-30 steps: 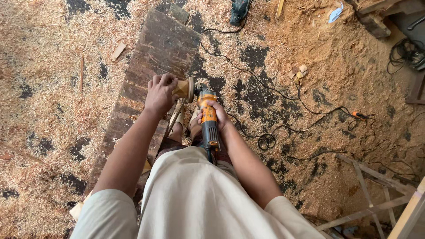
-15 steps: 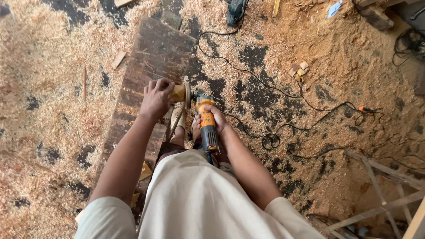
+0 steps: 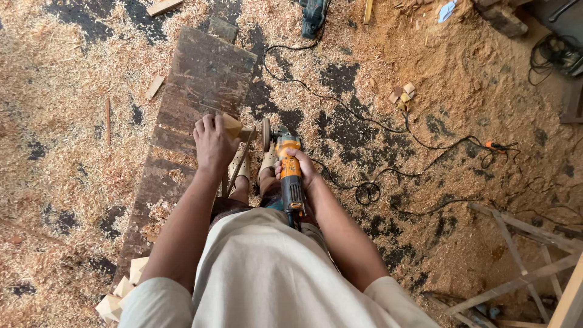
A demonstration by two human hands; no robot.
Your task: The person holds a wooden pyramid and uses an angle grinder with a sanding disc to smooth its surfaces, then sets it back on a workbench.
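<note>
My right hand grips an orange and black angle grinder whose round sanding disc stands on edge at its far end. My left hand holds a small pale wooden block just left of the disc, a narrow gap between them. Both hands hover over my sandalled feet and the edge of a long dark wooden board lying on the floor.
Sawdust and shavings cover the ground. A black power cable loops to the right. Another power tool lies at the top. Small wood offcuts sit right of centre, pale blocks at lower left, a wooden frame at lower right.
The wooden block was pressed against the grinder's disc; now my left hand has drawn it slightly left, away from the disc. The view has shifted a little downward.
</note>
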